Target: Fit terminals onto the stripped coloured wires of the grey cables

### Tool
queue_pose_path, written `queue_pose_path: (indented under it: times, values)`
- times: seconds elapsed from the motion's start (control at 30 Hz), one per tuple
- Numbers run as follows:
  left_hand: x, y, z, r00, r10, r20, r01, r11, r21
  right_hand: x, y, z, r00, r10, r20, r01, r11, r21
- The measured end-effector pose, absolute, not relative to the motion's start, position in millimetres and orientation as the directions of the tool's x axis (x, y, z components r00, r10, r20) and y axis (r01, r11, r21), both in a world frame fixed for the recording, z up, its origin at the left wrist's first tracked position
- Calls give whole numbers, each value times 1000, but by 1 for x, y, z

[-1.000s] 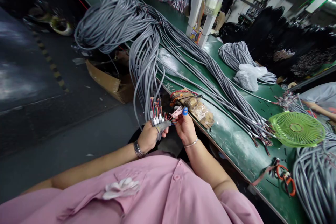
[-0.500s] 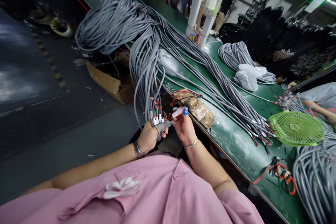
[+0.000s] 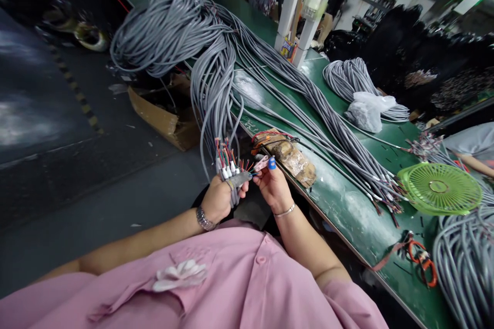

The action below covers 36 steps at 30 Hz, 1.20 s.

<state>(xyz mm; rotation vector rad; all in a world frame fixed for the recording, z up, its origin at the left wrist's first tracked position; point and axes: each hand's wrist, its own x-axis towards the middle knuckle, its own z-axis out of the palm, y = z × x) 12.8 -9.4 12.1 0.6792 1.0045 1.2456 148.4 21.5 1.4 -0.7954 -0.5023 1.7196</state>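
Observation:
My left hand (image 3: 218,199) is closed around several grey cables (image 3: 233,196), whose stripped ends stick up with white sleeves and thin coloured wires (image 3: 225,154). The thumb of that hand has a grey covering (image 3: 240,179) and presses near the wire ends. My right hand (image 3: 273,189) is pinched at the fine wires beside it, a blue cover (image 3: 272,163) on one fingertip. A pinkish strip (image 3: 261,163) shows at its fingers, too small to identify. The held cables join a thick hanging bundle (image 3: 214,82) at the table edge.
Long grey cables (image 3: 316,105) run across the green table (image 3: 339,200). A wrapped brown block (image 3: 295,159) lies at the near edge. Toward the right are a green fan (image 3: 440,188), orange-handled scissors (image 3: 422,262) and another person's arm (image 3: 474,163). A cardboard box (image 3: 154,118) sits below, left.
My hands keep almost the same place at the wire ends. The pinkish strip at my right fingers has turned, and the view has shifted slightly.

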Motion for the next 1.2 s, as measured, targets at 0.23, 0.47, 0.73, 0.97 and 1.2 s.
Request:
queue_pose_path:
  times: [0.23, 0.47, 0.73, 0.97, 1.2]
  values:
    - [17, -5, 9, 1, 967, -255, -453, 228, 862, 146, 24, -5, -128, 960, -251, -712, -265, -650]
    - [15, -10, 6, 14, 962, -274, -424, 254, 869, 145, 24, -5, -114, 966, -233, -704, -244, -667]
    - [12, -10, 5, 34, 970, -240, -451, 229, 863, 145, 24, -4, -108, 967, -230, -689, -240, -684]
    - [15, -8, 5, 38, 968, -247, -421, 239, 875, 145, 25, -7, -106, 970, -220, -721, -227, -654]
    - [14, -6, 8, 22, 966, -259, -425, 243, 872, 146, 25, -6, -104, 965, -242, -706, -243, -666]
